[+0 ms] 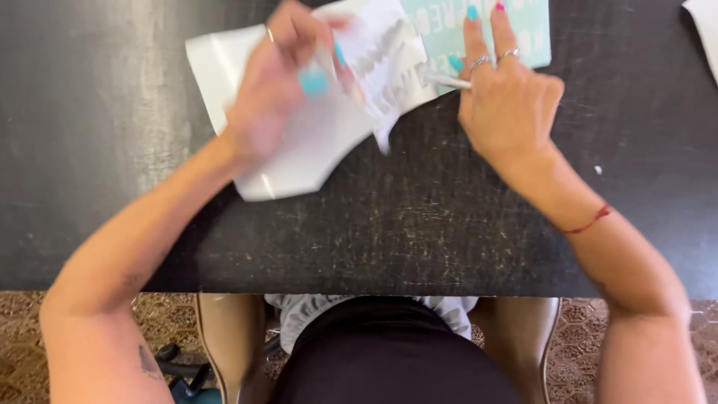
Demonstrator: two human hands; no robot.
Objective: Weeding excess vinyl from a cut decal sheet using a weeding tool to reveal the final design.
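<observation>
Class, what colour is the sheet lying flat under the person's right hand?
Pale teal with white lettering, the sheet shows best in the head view, beneath the right hand.

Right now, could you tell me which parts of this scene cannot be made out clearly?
- Left hand: motion-blurred in the head view; its grip on the white sheet is unclear.
- Teal sheet: cut off by the top edge, partly covered by the right hand.
- Thin tool under the right fingers: mostly hidden, its kind uncertain.
- White scrap: cut by the right edge.

Below me lies the scratched black table (419, 232), a white scrap (704, 30) at its corner, patterned floor (172, 314) beneath.
</observation>
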